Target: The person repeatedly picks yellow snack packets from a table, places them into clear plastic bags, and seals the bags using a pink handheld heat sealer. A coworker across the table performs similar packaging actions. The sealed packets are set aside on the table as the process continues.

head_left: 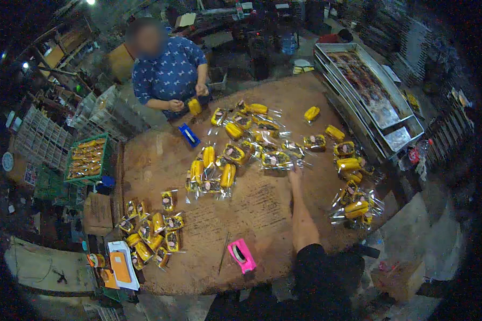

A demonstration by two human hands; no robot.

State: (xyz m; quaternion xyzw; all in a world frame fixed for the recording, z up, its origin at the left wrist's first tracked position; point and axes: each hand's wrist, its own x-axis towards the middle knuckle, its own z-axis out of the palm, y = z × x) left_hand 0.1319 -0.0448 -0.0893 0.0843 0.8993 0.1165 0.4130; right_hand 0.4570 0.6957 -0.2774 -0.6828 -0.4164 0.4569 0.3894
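My right hand [295, 173] reaches far out over the brown tabletop [253, 228]. Its fingertips are at the end of a yellow loaf-like baked item in clear plastic [276, 159]; blur hides whether they grip the wrapper. Around it lies a loose heap of similar wrapped yellow items [233, 130], some showing a dark side with a round pale sticker. Closer to me on the table, a pink tape dispenser [241, 255] rests beside a thin dark rod [224, 252]. My left hand is out of view.
Across the table, a person [168, 72] stands near one yellow item [194, 106] and a blue tape dispenser [189, 135]. Wrapped piles lie left [148, 232] and right [355, 208]. Stacked metal trays [369, 92] flank the right edge; a green crate [87, 157] stands left.
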